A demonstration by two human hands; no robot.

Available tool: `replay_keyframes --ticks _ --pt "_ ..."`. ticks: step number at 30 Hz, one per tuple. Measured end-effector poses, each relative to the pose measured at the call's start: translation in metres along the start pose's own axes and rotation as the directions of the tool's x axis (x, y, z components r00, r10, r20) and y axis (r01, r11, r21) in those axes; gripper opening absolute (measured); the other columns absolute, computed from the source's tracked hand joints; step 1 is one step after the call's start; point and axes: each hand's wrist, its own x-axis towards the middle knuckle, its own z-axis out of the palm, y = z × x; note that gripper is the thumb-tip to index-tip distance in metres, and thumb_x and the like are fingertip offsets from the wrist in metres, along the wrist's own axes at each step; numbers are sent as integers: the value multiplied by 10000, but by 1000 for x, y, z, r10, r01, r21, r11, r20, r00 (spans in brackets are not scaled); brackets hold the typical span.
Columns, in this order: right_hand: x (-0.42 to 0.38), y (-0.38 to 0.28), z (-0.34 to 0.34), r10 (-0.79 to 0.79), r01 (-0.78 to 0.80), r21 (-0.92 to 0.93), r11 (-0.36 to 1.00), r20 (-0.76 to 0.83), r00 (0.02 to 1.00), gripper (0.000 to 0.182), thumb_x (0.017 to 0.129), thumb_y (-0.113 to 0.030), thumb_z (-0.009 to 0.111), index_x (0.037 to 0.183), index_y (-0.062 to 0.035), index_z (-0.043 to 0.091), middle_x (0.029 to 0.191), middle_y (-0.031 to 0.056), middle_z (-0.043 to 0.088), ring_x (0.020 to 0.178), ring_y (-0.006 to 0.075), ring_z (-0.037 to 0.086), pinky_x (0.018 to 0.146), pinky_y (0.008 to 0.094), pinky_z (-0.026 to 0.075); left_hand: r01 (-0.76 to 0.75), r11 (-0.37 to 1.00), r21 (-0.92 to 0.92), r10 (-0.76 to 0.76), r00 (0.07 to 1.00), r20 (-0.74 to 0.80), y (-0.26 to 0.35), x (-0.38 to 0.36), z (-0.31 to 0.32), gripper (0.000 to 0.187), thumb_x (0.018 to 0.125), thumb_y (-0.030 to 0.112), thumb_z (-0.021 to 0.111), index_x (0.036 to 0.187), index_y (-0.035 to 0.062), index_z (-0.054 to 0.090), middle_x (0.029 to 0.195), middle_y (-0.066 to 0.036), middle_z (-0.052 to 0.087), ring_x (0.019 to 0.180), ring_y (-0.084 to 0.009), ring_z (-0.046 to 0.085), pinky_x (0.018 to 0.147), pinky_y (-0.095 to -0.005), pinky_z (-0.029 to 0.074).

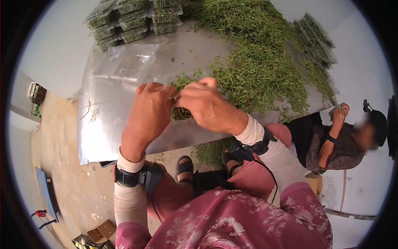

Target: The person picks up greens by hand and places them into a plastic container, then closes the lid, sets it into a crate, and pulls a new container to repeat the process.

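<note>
My left hand and my right hand meet over the near part of the metal table. Their fingers are bent and pinched together on leafy green sprigs, which show between and below them. My knuckles hide the fingertips and exactly how the sprigs are gripped. Beside my left hand lies an open clear plastic clamshell box. To the right of my right hand spreads a large heap of loose green sprigs, reaching to the table's far side.
Filled clear boxes are stacked at the table's far left, and more filled boxes stand at the far right. A co-worker sits at the right, holding a small item. A blue trolley and a cardboard box are on the floor.
</note>
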Motion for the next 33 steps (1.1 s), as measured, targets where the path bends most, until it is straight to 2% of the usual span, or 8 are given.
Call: replay_keyframes --ticks 3,6,9,12,21,24,30,33 --pt "2 6 -24 47 -54 -49 997 -135 990 219 832 -1 549 974 -103 680 927 42 656 926 214 618 901 404 351 -53 995 85 56 998 -32 6 1 2 203 786 -4 678 983 42 681 941 -109 695 1028 -307 614 945 -411 450" --pt "-3 36 -50 254 -258 -5 966 -166 953 137 853 -21 567 937 -47 672 850 98 662 799 256 648 777 407 452 -67 991 119 72 997 -38 17 2 0 145 785 14 681 926 44 663 885 -103 668 983 -301 603 904 -413 452" --pt "-22 70 -67 434 -435 16 900 -111 894 123 882 -109 651 920 8 663 760 108 661 631 238 631 575 322 472 -86 987 137 85 996 13 23 1 4 101 775 38 691 861 56 642 839 -90 645 923 -294 591 875 -409 445" --pt "-34 89 -68 614 -614 -41 788 2 789 158 869 -143 681 907 9 668 738 121 669 611 213 619 594 337 477 -130 978 161 123 991 52 25 -2 13 74 769 59 693 798 74 626 804 -74 634 887 -282 587 884 -400 432" --pt "-27 99 -40 663 -622 -357 697 -8 748 350 811 -264 764 911 52 654 914 214 616 901 376 613 804 460 491 -139 976 168 122 987 105 24 -5 30 107 813 35 604 713 73 601 724 -93 630 835 -279 634 1000 -428 416" --pt "-24 82 -36 674 -643 -312 699 -14 739 328 802 -231 766 906 54 643 968 238 604 938 402 604 829 476 487 -127 981 146 111 987 115 24 -4 29 115 816 25 595 711 71 595 713 -101 625 820 -292 642 1049 -456 412" --pt "-30 96 -24 571 -532 -340 776 21 820 147 787 -82 704 871 17 635 884 192 602 868 386 611 762 460 487 -134 980 147 121 988 90 23 -5 30 121 825 29 593 713 74 590 700 -101 616 802 -297 645 1060 -467 416" --pt "-29 93 -29 463 -467 -258 846 -79 883 85 773 -56 660 814 11 628 884 211 617 856 423 627 745 496 515 -131 980 151 119 989 83 24 -6 29 119 832 36 595 719 76 589 708 -98 619 806 -295 646 1066 -470 409"
